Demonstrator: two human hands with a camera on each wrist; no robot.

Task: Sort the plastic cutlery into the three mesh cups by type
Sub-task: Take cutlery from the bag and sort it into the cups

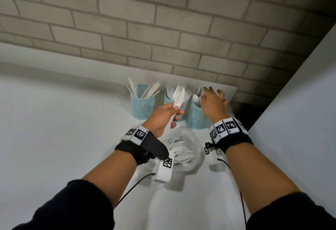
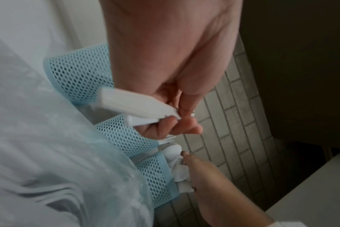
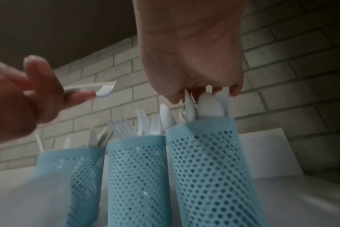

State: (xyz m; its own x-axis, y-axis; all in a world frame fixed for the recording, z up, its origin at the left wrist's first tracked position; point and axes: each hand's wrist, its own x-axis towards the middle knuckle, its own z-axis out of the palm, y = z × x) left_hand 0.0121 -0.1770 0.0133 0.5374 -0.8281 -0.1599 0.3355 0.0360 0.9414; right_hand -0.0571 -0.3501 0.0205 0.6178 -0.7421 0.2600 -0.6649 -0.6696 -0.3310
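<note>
Three light-blue mesh cups stand in a row by the brick wall. The left cup [image 1: 142, 107] [image 3: 68, 176] holds knives, the middle cup [image 1: 168, 99] [image 3: 136, 169] forks, the right cup [image 1: 195, 118] [image 3: 208, 161] spoons. My left hand [image 1: 177, 113] [image 2: 177, 122] grips a bundle of white forks [image 1: 179, 94] [image 2: 138, 106] [image 3: 105, 89] by the handles, tines up, in front of the middle cup. My right hand [image 1: 211, 98] [image 3: 202, 92] hovers over the right cup, fingers spread and touching the spoon bowls [image 3: 210, 106] [image 2: 177, 155].
A clear plastic bowl [image 1: 197, 149] [image 2: 49, 153] with more white cutlery [image 1: 180, 149] sits under my wrists, just in front of the cups. The brick wall [image 1: 163, 29] rises right behind them. A white panel [image 1: 300, 111] and a dark gap [image 1: 245, 113] close the right side.
</note>
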